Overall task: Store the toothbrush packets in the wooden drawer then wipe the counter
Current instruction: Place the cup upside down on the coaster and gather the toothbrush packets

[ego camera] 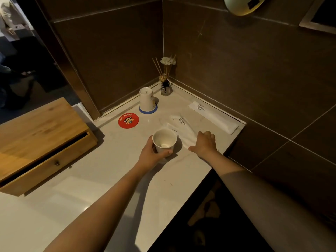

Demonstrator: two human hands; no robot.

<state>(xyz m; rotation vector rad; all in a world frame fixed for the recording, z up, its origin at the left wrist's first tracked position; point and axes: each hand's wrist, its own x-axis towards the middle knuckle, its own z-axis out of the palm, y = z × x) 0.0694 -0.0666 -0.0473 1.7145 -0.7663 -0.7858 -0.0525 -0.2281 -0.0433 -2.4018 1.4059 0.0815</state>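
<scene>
Far left of both hands, the light wooden drawer box (43, 140) has its drawer slightly open. The left hand (151, 155) has its grip wrapped round a white paper cup (164, 140). The right hand (204, 143) presses flat, grip spread, on the white toothbrush packets (183, 124) on the pale marble worktop (112, 170) — light, thin, slippery film, probably best pinched at an end. Another packet (213, 117) lies beyond; the fingertips — and the overlapped packets' count — are hard to make out

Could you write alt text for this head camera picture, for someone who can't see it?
A person's left hand grips an upright white cup on a pale counter while the right hand presses flat on a toothbrush packet. Two more packets lie beyond, and a wooden drawer stands slightly open at left.
</scene>
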